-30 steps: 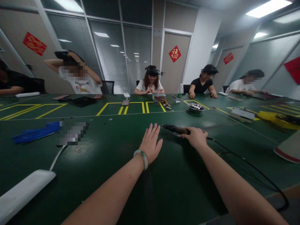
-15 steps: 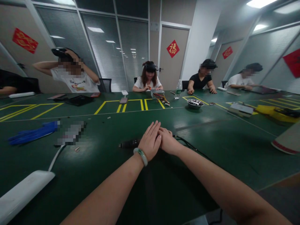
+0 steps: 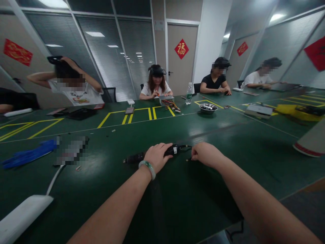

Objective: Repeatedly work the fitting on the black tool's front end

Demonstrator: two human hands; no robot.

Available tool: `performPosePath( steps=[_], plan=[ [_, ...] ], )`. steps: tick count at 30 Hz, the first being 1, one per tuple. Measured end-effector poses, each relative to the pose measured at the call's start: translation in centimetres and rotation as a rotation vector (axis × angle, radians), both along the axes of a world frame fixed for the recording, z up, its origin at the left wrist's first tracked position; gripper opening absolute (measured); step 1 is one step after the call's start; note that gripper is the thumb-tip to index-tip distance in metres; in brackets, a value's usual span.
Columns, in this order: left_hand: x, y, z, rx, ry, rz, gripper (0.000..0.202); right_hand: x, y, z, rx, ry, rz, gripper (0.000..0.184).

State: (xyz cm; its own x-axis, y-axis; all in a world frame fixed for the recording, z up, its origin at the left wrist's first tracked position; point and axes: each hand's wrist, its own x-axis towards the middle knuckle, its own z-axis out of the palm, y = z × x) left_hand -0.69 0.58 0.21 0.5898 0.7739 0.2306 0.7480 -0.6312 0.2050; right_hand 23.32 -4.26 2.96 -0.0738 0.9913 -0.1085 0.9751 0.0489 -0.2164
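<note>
Clasping one black cylindrical tool (image 3: 135, 158) in left hand (image 3: 156, 157), fingers wrapped over. Holding one thin black cable (image 3: 183, 146) in right hand (image 3: 205, 153), fingers curled tight.

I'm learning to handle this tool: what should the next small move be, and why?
Perhaps ease the cord gently aside with the right hand: it is curled at the cord just behind the black tool, though its grip is partly hidden, while the left hand is wrapped over the tool's body.
</note>
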Motion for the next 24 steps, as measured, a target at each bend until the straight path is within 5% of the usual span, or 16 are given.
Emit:
performPosePath(
  steps=[9,13,17,24],
  plan=[
    [-3.3,1.0,1.6,-0.1,0.006,0.01,0.047,-1.4,0.7,-0.3,0.276,0.439,-0.118,0.014],
    [-4.8,1.4,2.6,-0.136,0.017,-0.077,0.043,-2.1,1.2,-1.3,0.243,0.584,-0.084,0.013],
    [-2.8,0.1,2.4,-0.023,-0.012,-0.079,0.047,-3.1,1.4,-2.5,0.1,0.615,-0.035,0.015],
    [1.1,-1.8,1.1,0.062,0.058,0.058,0.019,-3.9,1.0,-2.3,0.195,0.409,0.008,0.01]
  ],
)
